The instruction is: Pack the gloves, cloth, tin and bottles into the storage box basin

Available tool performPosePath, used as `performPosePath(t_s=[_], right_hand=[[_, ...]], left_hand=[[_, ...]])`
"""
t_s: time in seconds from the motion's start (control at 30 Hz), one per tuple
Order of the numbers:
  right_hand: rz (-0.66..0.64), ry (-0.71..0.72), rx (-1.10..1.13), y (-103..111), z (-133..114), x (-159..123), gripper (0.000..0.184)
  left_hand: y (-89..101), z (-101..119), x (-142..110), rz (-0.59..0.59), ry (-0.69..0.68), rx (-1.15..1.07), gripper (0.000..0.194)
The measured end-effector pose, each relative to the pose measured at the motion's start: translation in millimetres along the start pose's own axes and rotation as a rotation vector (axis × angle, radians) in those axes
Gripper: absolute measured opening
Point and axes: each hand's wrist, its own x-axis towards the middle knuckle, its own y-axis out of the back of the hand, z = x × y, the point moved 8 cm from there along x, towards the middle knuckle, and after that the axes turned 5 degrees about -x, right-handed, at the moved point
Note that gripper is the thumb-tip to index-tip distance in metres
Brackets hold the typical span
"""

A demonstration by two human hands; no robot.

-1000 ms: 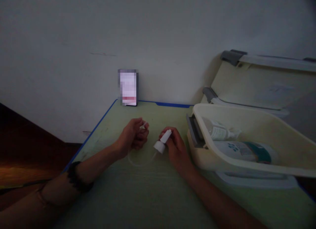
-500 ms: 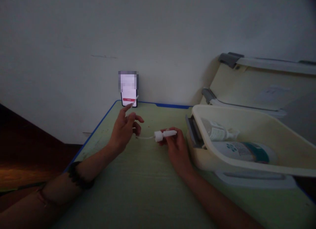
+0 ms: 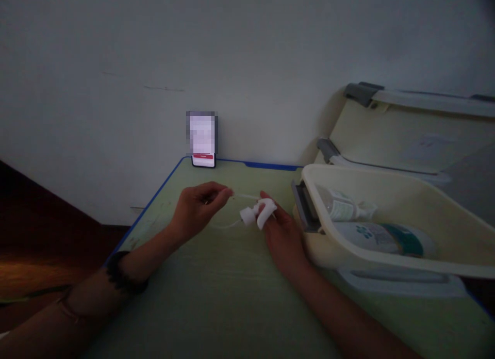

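My right hand [image 3: 284, 232] is closed around a white trigger spray head [image 3: 266, 213], which sits over the green tabletop with its collar turned to the left. From that collar a thin pale dip tube [image 3: 228, 226] runs out leftward below my left hand. My left hand [image 3: 203, 207] is pinched, thumb against forefinger, on a thin white plastic tube [image 3: 246, 196]. That tube reaches right to the far side of the spray head; whether it touches the head I cannot tell.
At right stands a cream storage box [image 3: 386, 174] with its lid [image 3: 410, 137] raised against the wall. Inside lie a clear bottle [image 3: 340, 207] and a white bottle with a green label [image 3: 386, 239]. A lit phone [image 3: 203, 160] leans on the wall at the table's back edge.
My left hand has turned and come down to the right, bringing the thin tube from pointing up to nearly level beside the spray head. The spray head has rotated in my right hand, showing its trigger.
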Motion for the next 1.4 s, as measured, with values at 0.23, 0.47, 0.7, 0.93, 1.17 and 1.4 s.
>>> performPosePath(t_s=[0.23, 0.47, 0.7, 0.93, 1.17, 1.4], right_hand=[[-0.055, -0.061, 0.226, -9.9, -0.1, 1.8, 0.032], [-0.118, -0.024, 0.072, -11.5, -2.7, -0.9, 0.034], [-0.191, 0.029, 0.015, -18.5, -5.6, -4.0, 0.034], [-0.205, 0.09, -0.085, -22.7, -14.1, -9.1, 0.036], [-0.208, 0.126, -0.161, -22.1, -14.9, -11.6, 0.036], [-0.245, 0.135, -0.237, -27.6, -11.9, -14.4, 0.035]], left_hand=[[2.0, 19.5, -9.4, 0.034, -0.162, 0.062, 0.021], [-2.4, 17.0, -9.2, -0.018, -0.119, 0.07, 0.022], [-8.5, 18.4, -5.3, -0.263, -0.143, 0.047, 0.025], [-5.0, 14.7, 0.2, -0.363, -0.105, 0.016, 0.022], [-11.9, 22.3, -2.5, -0.433, -0.251, 0.085, 0.021], [-6.1, 35.1, -10.9, -0.471, -0.397, 0.199, 0.021]])
